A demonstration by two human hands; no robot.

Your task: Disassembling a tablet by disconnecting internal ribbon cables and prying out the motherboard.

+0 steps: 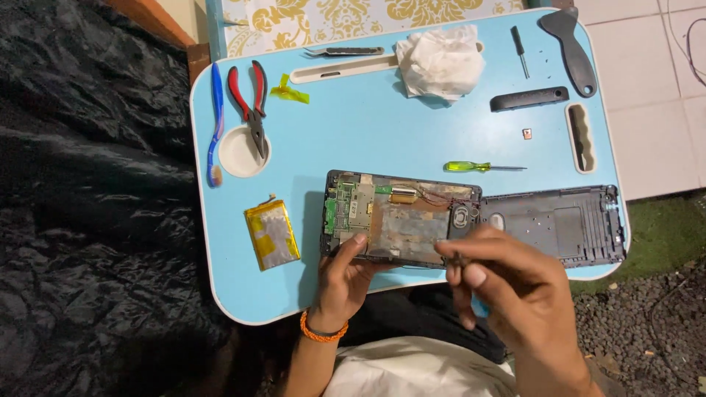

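Note:
An opened tablet (401, 217) lies on a light blue lap table (368, 132), its green circuit board and wires exposed. My left hand (344, 276), with an orange band at the wrist, grips the tablet's near edge, thumb on the board. My right hand (511, 294) hovers over the tablet's right end, fingers pinched on a small thin tool whose tip sits near the tablet's lower edge. The dark back cover (562, 224) lies just right of the tablet.
A foil-wrapped battery (272, 235) lies left of the tablet. Red-handled pliers (250, 99), a blue toothbrush (215, 125), a green screwdriver (478, 167), tweezers (346, 51), a crumpled tissue (440, 62) and black plastic pieces (529, 98) lie further back. Black sheeting covers the left.

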